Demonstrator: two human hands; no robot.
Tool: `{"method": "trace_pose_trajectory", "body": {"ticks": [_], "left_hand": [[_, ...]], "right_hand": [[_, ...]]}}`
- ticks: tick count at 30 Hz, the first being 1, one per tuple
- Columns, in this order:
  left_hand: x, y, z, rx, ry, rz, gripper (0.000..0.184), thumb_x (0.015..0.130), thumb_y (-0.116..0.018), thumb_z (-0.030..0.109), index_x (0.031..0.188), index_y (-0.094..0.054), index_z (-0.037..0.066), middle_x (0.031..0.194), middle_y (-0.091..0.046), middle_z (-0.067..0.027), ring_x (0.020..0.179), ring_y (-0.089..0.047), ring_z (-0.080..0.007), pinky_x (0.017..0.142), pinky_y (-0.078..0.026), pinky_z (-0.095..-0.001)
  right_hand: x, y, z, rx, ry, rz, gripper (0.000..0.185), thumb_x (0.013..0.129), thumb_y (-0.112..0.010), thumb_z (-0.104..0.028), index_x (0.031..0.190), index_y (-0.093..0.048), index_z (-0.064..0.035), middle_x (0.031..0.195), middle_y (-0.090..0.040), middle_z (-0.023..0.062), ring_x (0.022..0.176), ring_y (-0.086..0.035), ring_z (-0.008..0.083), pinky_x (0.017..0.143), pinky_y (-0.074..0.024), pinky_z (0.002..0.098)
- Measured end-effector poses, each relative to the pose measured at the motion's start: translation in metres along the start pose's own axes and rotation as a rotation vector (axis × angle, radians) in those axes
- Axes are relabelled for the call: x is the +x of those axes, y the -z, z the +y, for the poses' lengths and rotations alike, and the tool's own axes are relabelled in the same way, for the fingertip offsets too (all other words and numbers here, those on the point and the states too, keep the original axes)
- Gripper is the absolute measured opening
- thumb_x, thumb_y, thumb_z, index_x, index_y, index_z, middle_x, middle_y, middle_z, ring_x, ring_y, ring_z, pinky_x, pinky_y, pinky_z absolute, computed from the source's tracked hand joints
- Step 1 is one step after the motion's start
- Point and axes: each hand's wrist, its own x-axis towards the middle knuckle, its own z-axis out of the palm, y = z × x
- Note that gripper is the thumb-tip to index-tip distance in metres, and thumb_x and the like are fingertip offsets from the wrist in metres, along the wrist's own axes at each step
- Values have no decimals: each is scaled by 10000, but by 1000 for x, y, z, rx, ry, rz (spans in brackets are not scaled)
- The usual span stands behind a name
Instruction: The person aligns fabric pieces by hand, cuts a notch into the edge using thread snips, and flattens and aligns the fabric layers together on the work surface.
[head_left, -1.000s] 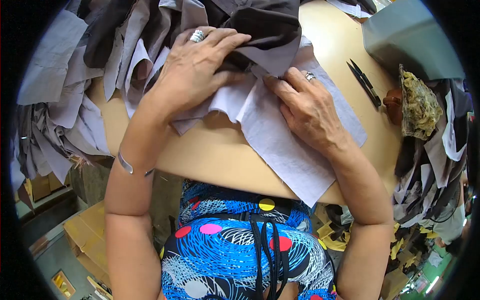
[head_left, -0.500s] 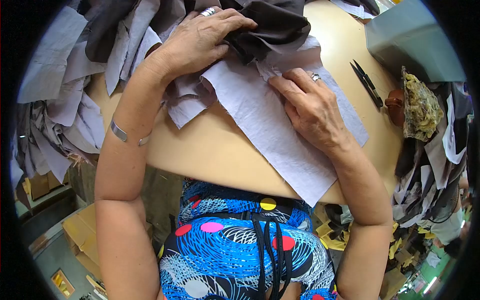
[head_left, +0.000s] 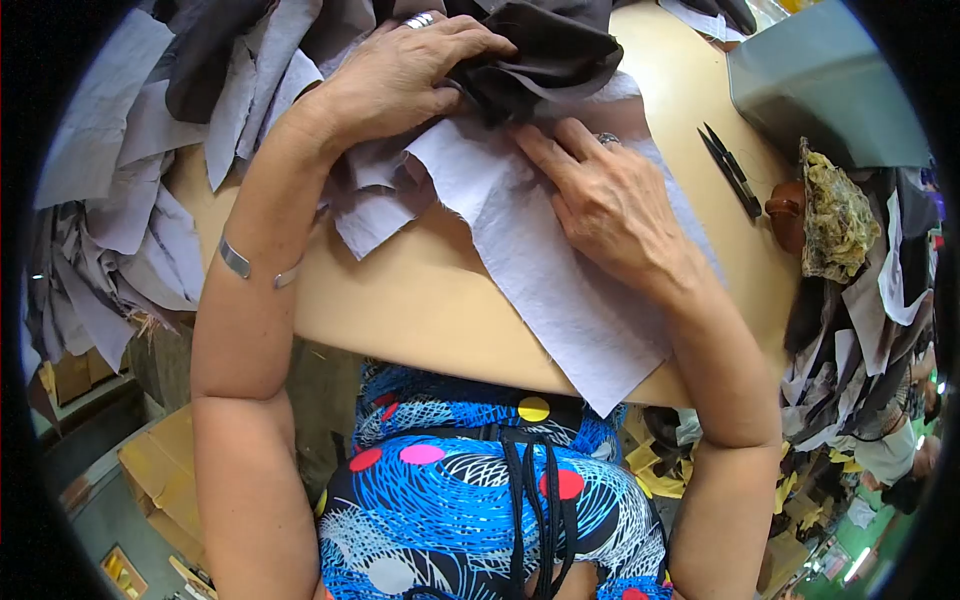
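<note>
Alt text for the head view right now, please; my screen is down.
The left hand rests on bunched dark cloth and the right hand on a long, pale lilac-grey cloth panel, one corner overhanging the near edge of a smooth tan tabletop. Slim black snips lie to the right, near a grey-blue, straight-sided bin.

Snips (head_left: 742, 190) lie on the table (head_left: 400, 300), right of the cloth (head_left: 590, 310).

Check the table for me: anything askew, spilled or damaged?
Nothing looks spilled. Slightly askew: the pale lilac fabric panel under the right hand has a corner poking past the near edge of the table. Its side is frayed, likely a raw cut rather than damage.
</note>
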Motion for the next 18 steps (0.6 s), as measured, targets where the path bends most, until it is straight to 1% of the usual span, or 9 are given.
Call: {"method": "trace_pose_trajectory", "body": {"ticks": [1, 2, 5, 6, 8, 11, 14, 17, 18], "left_hand": [[0, -3, -2, -15, 25, 19, 557, 708, -539, 22, 1254, -531, 130, 1220, -549, -43, 1158, -505, -240, 978, -404, -400], [0, -3, -4, 10, 20, 29, 560, 704, -539, 24, 1254, -531, 126, 1220, -550, -46, 1155, -507, -243, 977, -408, -399], [0, -1, -1, 53, 19, 25, 568, 699, -542, 32, 1260, -531, 122, 1222, -550, -51, 1146, -513, -246, 977, -414, -399], [1, 0, 0, 46, 28, 17, 566, 702, -542, 34, 1261, -531, 122, 1222, -551, -49, 1147, -511, -245, 977, -413, -399], [0, 0, 0, 35, 51, 0, 563, 706, -543, 38, 1263, -532, 123, 1221, -553, -47, 1150, -508, -244, 976, -410, -398], [0, -1, -2, 56, 10, 23, 559, 712, -542, 38, 1264, -532, 125, 1219, -557, -44, 1147, -511, -241, 977, -402, -393], [-2, -4, -3, 89, -1, 61, 543, 712, -551, 36, 1249, -536, 117, 1206, -565, -51, 1137, -519, -236, 976, -398, -388], [-6, -4, 8, 153, 45, 177, 491, 720, -575, 27, 1202, -568, 119, 1183, -578, -39, 1098, -544, -234, 963, -406, -379], [-9, 0, 20, 227, 12, 257, 501, 726, -601, 30, 1216, -560, 123, 1201, -568, -42, 1129, -522, -243, 975, -395, -381]], "right_hand": [[1, -1, -1, -3, -2, 7, 397, 770, -513, -45, 1163, -562, -74, 916, -574, 127, 720, -623, 323, 641, -506, 413], [1, -1, -1, -5, -5, 12, 396, 772, -513, -45, 1163, -562, -74, 915, -574, 129, 722, -622, 322, 639, -505, 414], [2, 2, -4, -39, -41, -48, 382, 773, -513, -36, 1152, -560, -36, 928, -569, 133, 743, -613, 310, 651, -497, 401], [-1, 3, -4, -46, -14, -12, 369, 770, -512, -30, 1135, -562, -16, 929, -564, 134, 751, -605, 304, 657, -493, 395], [-11, 4, -6, -56, 46, 61, 344, 764, -510, -18, 1101, -567, 24, 930, -554, 135, 768, -590, 292, 668, -486, 383], [-37, 17, -9, -94, 90, 34, 324, 753, -524, -24, 1059, -577, 70, 939, -540, 133, 786, -564, 273, 689, -480, 366], [-70, 27, -14, -93, 78, 41, 340, 738, -547, -40, 1055, -587, 74, 947, -536, 131, 798, -549, 263, 692, -478, 361], [-84, 25, -16, -110, 64, 67, 360, 725, -561, -40, 1061, -587, 86, 971, -539, 140, 794, -554, 263, 707, -483, 362], [-85, 25, -16, -111, 62, 84, 358, 723, -562, -37, 1058, -587, 88, 973, -538, 143, 793, -556, 264, 708, -484, 363]]}}
